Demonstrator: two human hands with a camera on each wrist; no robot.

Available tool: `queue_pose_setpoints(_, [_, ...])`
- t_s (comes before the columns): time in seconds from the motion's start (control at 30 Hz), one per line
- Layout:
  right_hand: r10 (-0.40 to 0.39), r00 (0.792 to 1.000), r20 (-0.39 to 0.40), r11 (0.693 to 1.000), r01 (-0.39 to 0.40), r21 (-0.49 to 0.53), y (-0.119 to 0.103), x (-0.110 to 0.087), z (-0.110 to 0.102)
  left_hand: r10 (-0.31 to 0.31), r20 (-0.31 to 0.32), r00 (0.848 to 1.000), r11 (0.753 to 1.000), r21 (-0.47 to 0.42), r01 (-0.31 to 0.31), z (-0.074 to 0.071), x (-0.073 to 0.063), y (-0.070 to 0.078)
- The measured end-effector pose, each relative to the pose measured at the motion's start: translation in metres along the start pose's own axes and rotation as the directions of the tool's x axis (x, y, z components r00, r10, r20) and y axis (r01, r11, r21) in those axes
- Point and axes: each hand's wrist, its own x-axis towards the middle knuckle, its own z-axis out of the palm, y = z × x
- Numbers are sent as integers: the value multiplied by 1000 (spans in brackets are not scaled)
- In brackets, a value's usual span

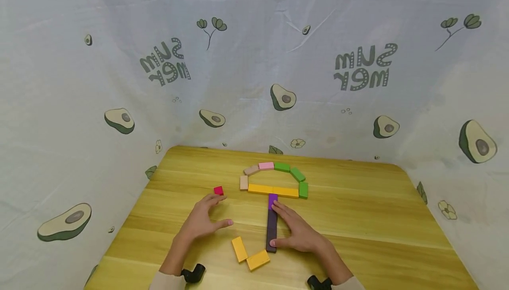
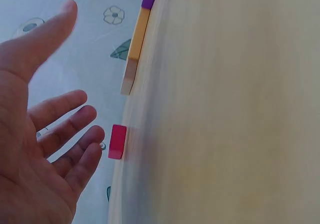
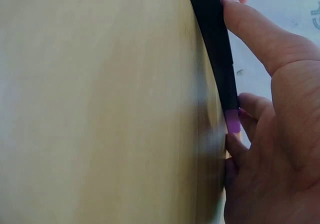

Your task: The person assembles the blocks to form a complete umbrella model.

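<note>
My right hand [image 1: 300, 232] lies along a straight row of blocks, its fingertips on the purple block [image 1: 272, 199] and its thumb on the nearer black block [image 1: 271, 241]. Another black block [image 1: 272, 219] sits between them. In the right wrist view the thumb rests against the black block's end. My left hand [image 1: 200, 219] hovers over the table with thumb and fingers spread and nothing held. Just beyond its fingertips is a small red block [image 1: 218, 190], also plain in the left wrist view. Two loose yellow blocks [image 1: 239, 249] [image 1: 258, 260] lie between the hands, corners close together.
Beyond the row, two yellow blocks [image 1: 260, 188] lie end to end under an arch of beige [image 1: 244, 183], pink [image 1: 266, 165] and green blocks [image 1: 282, 167]. The wooden table [image 1: 358, 219] meets a printed cloth [image 1: 246, 60] behind and at both sides.
</note>
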Motion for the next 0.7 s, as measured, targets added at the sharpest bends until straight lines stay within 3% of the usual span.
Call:
queue_pose_setpoints(0.4, [-29, 999, 13, 1000, 29, -7, -3, -1, -1, -36, -96, 995, 995, 85, 44, -13, 28, -27])
queue_pose_setpoints(0.7, [-37, 999, 2, 999, 37, -10, -3, -2, -2, -2, -87, 996, 996, 87, 10, -18, 42, -39])
